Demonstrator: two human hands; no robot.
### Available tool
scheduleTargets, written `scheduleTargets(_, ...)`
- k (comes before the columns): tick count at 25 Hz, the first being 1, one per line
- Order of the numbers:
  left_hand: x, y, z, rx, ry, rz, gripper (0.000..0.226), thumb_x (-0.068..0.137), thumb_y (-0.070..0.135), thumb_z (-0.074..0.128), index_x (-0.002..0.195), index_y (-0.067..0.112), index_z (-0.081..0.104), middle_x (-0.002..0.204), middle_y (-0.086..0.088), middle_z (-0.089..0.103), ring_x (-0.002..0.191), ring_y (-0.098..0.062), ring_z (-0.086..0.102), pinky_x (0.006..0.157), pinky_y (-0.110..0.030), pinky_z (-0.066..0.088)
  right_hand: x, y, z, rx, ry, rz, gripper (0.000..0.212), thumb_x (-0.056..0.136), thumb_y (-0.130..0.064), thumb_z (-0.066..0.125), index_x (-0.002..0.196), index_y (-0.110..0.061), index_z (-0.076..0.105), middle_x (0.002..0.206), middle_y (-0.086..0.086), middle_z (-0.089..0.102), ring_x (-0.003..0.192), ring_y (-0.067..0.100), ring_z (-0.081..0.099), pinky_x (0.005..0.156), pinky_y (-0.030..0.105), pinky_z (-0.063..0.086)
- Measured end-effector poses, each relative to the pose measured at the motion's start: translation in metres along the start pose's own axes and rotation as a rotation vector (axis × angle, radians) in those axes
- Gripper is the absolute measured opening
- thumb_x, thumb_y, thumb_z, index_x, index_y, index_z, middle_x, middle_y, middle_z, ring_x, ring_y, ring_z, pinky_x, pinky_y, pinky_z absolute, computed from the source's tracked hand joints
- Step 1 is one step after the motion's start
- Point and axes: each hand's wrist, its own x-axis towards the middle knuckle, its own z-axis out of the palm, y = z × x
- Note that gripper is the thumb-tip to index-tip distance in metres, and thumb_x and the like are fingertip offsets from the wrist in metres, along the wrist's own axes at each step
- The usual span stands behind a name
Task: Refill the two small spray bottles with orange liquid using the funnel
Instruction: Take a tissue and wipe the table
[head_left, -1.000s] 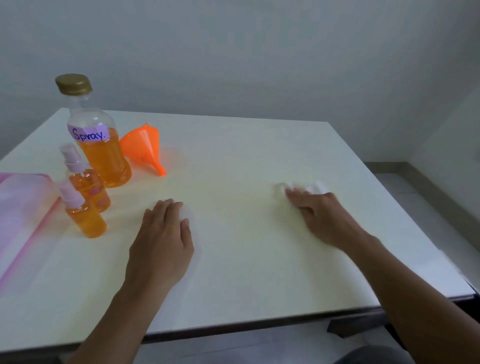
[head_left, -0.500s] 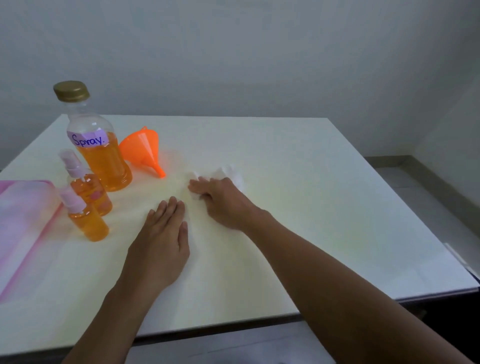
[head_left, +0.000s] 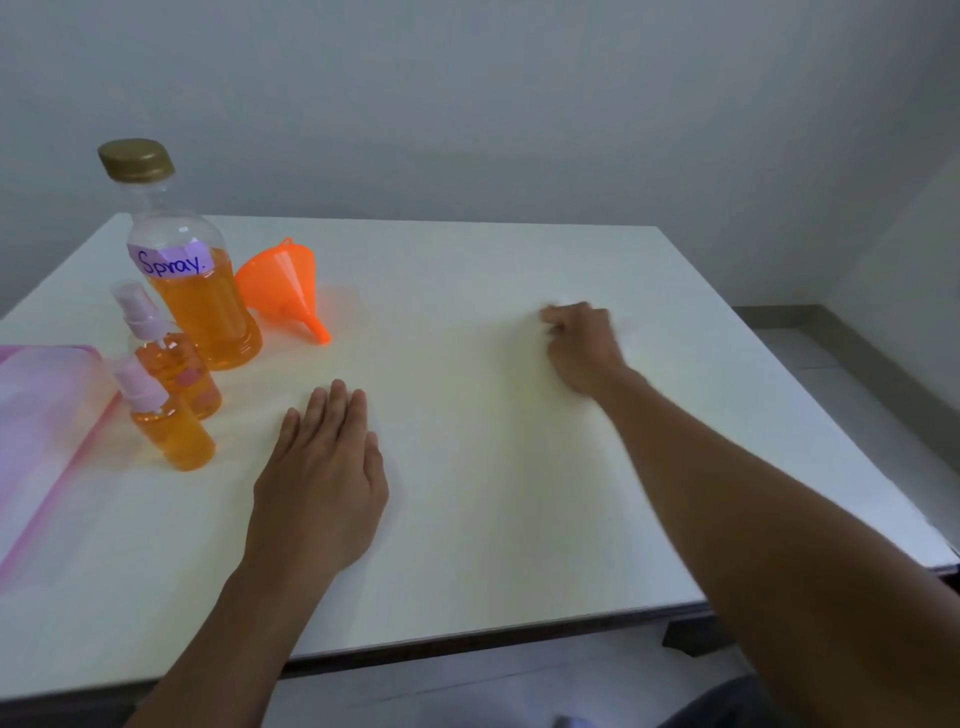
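Two small spray bottles with pink pump tops stand at the left, the nearer one and the one behind it, both holding orange liquid. Behind them stands a large capped bottle labelled "Spray", partly filled with orange liquid. An orange funnel lies on its side to its right. My left hand rests flat on the white table, fingers together, holding nothing. My right hand is curled over a white tissue, mostly hidden, and is blurred.
A pink folder or sheet lies at the table's left edge. A grey wall runs behind the table. Floor and a skirting board show to the right of the table.
My right hand with the white tissue swept left across the table toward the funnel, then back to the right. My left hand stayed flat in place.
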Motion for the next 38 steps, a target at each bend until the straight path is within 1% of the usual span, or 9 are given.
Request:
scheduleTargets(4, 0.001, -0.005, -0.001, -0.061, -0.006, 0.019, 0.073, 0.091, 0.046, 0.0, 0.157, 0.018, 0.015, 0.165, 0.001, 0.007, 0.152, -0.014, 0.002, 0.124, -0.033, 0.002, -0.072, -0.063, 0.051, -0.012, -0.274, -0.559, 0.046, 0.081, 0.016, 0.053, 0.121, 0.003, 0.071, 0.121, 0.024, 0.071, 0.112, 0.039, 0.069, 0.1, 0.03, 0.046)
scheduleTargets(7, 0.002, -0.006, 0.0, -0.045, -0.018, 0.025, 0.075, 0.09, 0.047, -0.002, 0.157, 0.018, 0.011, 0.165, 0.002, 0.004, 0.152, -0.014, -0.001, 0.123, -0.033, 0.0, -0.134, -0.037, 0.019, 0.027, -0.382, -0.689, 0.046, 0.091, 0.016, 0.051, 0.129, -0.002, 0.067, 0.139, 0.017, 0.063, 0.132, 0.027, 0.058, 0.111, 0.033, 0.046)
scheduleTargets(10, 0.002, -0.005, 0.0, -0.033, -0.043, 0.024, 0.078, 0.086, 0.047, -0.008, 0.158, 0.018, 0.006, 0.166, 0.001, -0.002, 0.152, -0.014, -0.004, 0.123, -0.034, -0.001, -0.141, 0.018, -0.025, -0.03, -0.333, -0.602, 0.044, 0.096, 0.011, 0.05, 0.133, -0.008, 0.066, 0.146, 0.008, 0.058, 0.139, 0.016, 0.05, 0.117, 0.026, 0.039)
scheduleTargets(14, 0.001, -0.002, 0.0, -0.003, -0.046, -0.002, 0.069, 0.094, 0.043, -0.002, 0.158, 0.016, 0.006, 0.166, -0.001, -0.002, 0.153, -0.017, -0.003, 0.124, -0.035, -0.001, -0.078, 0.074, -0.064, -0.133, -0.098, -0.24, 0.046, 0.101, 0.004, 0.043, 0.14, -0.011, 0.06, 0.151, 0.01, 0.053, 0.144, 0.023, 0.046, 0.117, 0.017, 0.022)
scheduleTargets(18, 0.004, 0.0, 0.001, 0.0, -0.038, 0.002, 0.059, 0.102, 0.035, 0.011, 0.157, 0.014, 0.009, 0.166, -0.002, 0.001, 0.153, -0.018, -0.001, 0.123, -0.034, -0.002, -0.02, 0.068, -0.049, -0.012, 0.095, 0.158, 0.05, 0.094, 0.003, 0.041, 0.137, -0.01, 0.062, 0.143, 0.019, 0.054, 0.132, 0.035, 0.053, 0.097, 0.02, 0.036)
scheduleTargets(22, 0.004, -0.002, 0.001, -0.019, -0.022, 0.014, 0.059, 0.103, 0.034, 0.014, 0.157, 0.013, 0.012, 0.166, -0.002, 0.004, 0.153, -0.017, 0.002, 0.124, -0.033, 0.0, -0.047, -0.018, 0.017, 0.062, -0.138, -0.204, 0.049, 0.082, 0.016, 0.047, 0.125, 0.004, 0.068, 0.133, 0.025, 0.064, 0.13, 0.039, 0.056, 0.111, 0.038, 0.04)
scheduleTargets(27, 0.002, -0.002, 0.0, -0.043, -0.017, 0.015, 0.058, 0.103, 0.034, 0.013, 0.157, 0.013, 0.011, 0.166, -0.002, 0.004, 0.153, -0.017, 0.001, 0.124, -0.034, 0.0, -0.131, -0.013, -0.004, -0.021, -0.387, -0.639, 0.051, 0.093, 0.015, 0.05, 0.138, -0.005, 0.061, 0.15, 0.006, 0.053, 0.141, 0.015, 0.048, 0.116, 0.017, 0.035)
scheduleTargets(33, 0.002, 0.001, 0.001, -0.056, 0.009, 0.004, 0.058, 0.102, 0.032, 0.012, 0.157, 0.012, 0.012, 0.166, -0.004, 0.005, 0.153, -0.018, 0.002, 0.125, -0.036, 0.003, -0.058, 0.09, -0.081, -0.127, -0.013, -0.091, 0.05, 0.1, 0.004, 0.043, 0.143, -0.017, 0.058, 0.153, 0.002, 0.051, 0.147, 0.017, 0.041, 0.113, 0.011, 0.014)
scheduleTargets(38, 0.0, 0.002, 0.001, -0.067, 0.035, 0.009, 0.056, 0.103, 0.03, 0.017, 0.156, 0.011, 0.016, 0.165, -0.005, 0.009, 0.153, -0.019, 0.006, 0.125, -0.036, 0.003, -0.006, 0.032, -0.03, -0.039, 0.078, 0.08, 0.045, 0.095, 0.007, 0.041, 0.131, -0.004, 0.064, 0.136, 0.021, 0.062, 0.13, 0.037, 0.052, 0.106, 0.034, 0.042)
